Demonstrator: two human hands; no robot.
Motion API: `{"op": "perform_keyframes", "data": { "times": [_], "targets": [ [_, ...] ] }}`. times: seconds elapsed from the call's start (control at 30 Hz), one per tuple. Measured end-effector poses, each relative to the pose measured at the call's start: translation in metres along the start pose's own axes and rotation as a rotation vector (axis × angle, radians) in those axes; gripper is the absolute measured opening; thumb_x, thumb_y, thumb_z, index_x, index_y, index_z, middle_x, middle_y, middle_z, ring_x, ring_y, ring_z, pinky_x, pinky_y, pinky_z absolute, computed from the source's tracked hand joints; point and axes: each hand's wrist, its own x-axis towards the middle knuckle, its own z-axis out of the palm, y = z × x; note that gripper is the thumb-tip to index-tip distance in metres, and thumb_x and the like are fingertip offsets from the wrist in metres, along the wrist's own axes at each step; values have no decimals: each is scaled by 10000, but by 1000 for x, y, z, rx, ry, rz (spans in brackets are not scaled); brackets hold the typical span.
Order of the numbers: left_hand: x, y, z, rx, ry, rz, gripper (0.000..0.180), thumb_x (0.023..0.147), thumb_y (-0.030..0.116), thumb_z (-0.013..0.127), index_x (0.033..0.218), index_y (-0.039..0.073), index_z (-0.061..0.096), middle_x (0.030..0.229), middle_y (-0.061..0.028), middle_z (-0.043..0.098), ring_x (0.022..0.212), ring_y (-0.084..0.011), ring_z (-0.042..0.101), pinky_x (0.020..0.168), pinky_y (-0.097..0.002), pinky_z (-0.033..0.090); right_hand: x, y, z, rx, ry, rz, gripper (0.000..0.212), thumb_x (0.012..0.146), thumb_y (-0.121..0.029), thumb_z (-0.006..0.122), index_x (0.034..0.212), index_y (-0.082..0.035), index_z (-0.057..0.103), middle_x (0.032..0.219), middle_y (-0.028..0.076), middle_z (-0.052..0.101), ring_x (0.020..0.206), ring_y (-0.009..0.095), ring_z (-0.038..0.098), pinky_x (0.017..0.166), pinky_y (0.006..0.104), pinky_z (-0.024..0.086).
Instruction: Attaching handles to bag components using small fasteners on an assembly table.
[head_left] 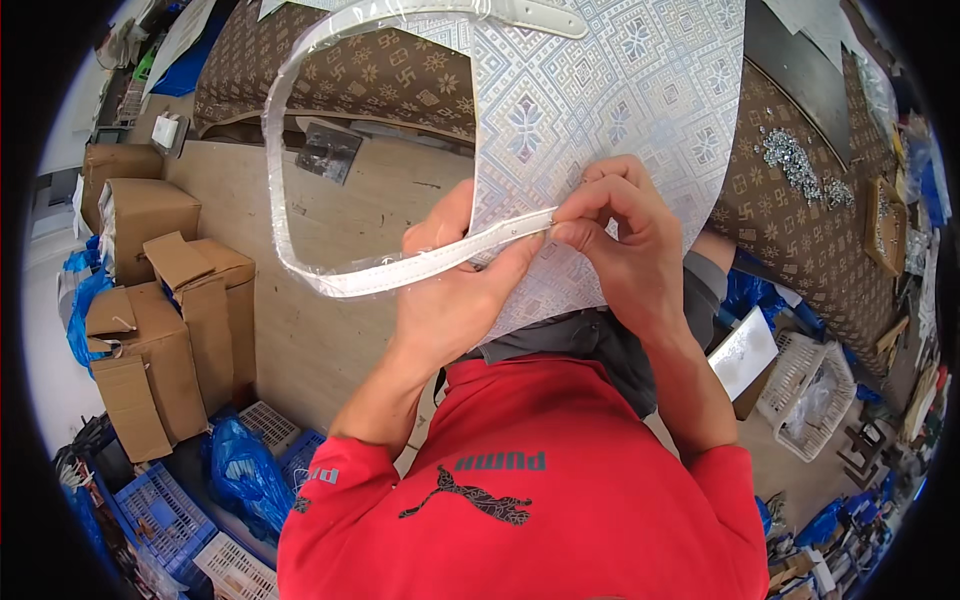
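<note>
A narrow white belt (pixel 380 275) with stitched edges loops out to the left and back over the table; clear film clings to parts of it. Its punched, rounded far end lies on a pale patterned sheet (pixel 620 90). My left hand (pixel 455 300) is closed on the belt close to its near end, thumb in front and fingers partly hidden behind. Thumb and fingers of my right hand (pixel 630 245) pinch the very tip; whether something small sits between them is hidden. Both hands are over the sheet's near part, which hangs toward my lap.
Brown patterned cloth (pixel 390 85) covers the table. On its right lie small shiny metal pieces (pixel 790 165) and a wooden tray (pixel 885 225). Cardboard boxes (pixel 150 350), a blue bag (pixel 245 470) and a blue crate (pixel 165 510) stand left; a white basket (pixel 800 400) stands right.
</note>
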Motion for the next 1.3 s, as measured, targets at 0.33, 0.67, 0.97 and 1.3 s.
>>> {"op": "perform_keyframes", "data": {
  "times": [0.33,0.67,0.97,1.3],
  "targets": [
    [6,2,4,-199,-8,-14,297,853,51,804,1127,4,698,969,-76,732,894,-104,669,780,-294,542,-1,-4,-3,-126,41,-147,178,804,105,765,909,-22,701,1081,25,543,975,138,546,828,260,445],
    [3,4,9,17,-57,131,260,849,48,807,1091,17,716,906,-78,741,831,-104,673,754,-288,538,-2,-2,-10,93,51,4,261,779,99,780,923,-46,619,1014,24,527,938,131,535,821,259,445],
    [2,-15,5,-378,-12,-194,429,850,45,834,1230,-42,654,1087,-103,742,953,-173,702,881,-322,553,-2,-22,-56,-201,171,-21,196,835,-9,801,966,-57,663,952,-4,608,819,83,565,738,252,482],
    [9,-42,5,-468,-112,-485,443,913,59,784,1298,-60,598,1196,-126,702,1071,-167,665,964,-307,518,-6,20,-248,-987,665,80,222,917,-132,758,1107,-25,716,940,78,709,843,188,671,802,328,535]
  ]
}}
